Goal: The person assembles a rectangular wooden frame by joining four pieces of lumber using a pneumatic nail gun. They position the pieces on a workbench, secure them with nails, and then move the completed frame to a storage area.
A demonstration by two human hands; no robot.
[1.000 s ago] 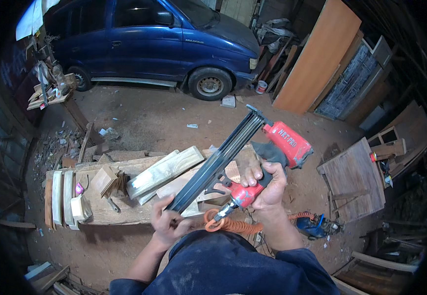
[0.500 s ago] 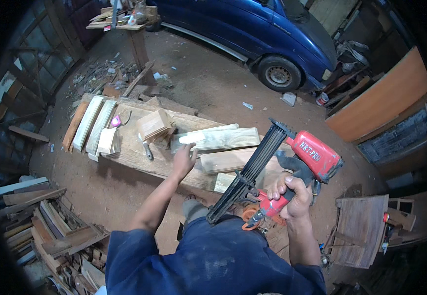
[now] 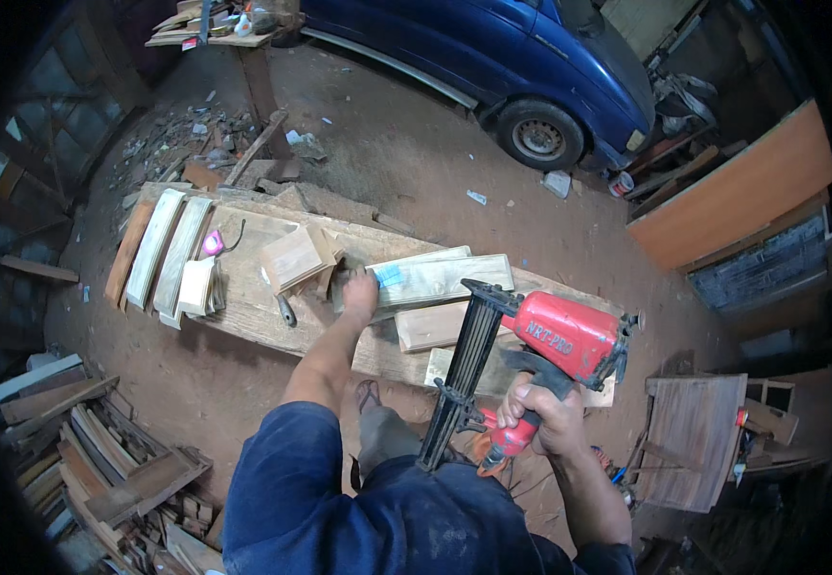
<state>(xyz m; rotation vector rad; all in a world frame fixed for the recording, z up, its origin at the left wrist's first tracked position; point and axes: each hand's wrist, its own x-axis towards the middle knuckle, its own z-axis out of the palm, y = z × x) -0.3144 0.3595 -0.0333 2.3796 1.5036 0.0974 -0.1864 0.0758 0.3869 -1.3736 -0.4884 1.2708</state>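
Observation:
My right hand [image 3: 542, 414] is wrapped round the grip of a red and black nail gun [image 3: 569, 335], its long black magazine slanting down toward my lap. My left hand [image 3: 360, 293] reaches out to the workbench, fingers curled at the near left end of a pale grooved board [image 3: 454, 278]. Right beside the fingertips a small light-blue and whitish flat piece [image 3: 392, 275] lies over the board; whether the fingers pinch it cannot be made out. A stack of short wood blocks [image 3: 296, 259] stands just left of that hand. Another board [image 3: 430, 326] lies nearer me, partly behind the nail gun.
On the wooden bench [image 3: 243, 311] are a dark-handled tool [image 3: 286, 310], a pink tape measure [image 3: 213, 242], small wood pieces [image 3: 200, 287] and long strips [image 3: 155, 249] at its left end. Scrap wood [image 3: 119, 460] is heaped at lower left. A blue vehicle [image 3: 492, 57] stands beyond.
My left arm has stretched farther forward, and its fingers have gone from spread to curled by the board. The nail gun has shifted left and turned more upright, still in my right hand.

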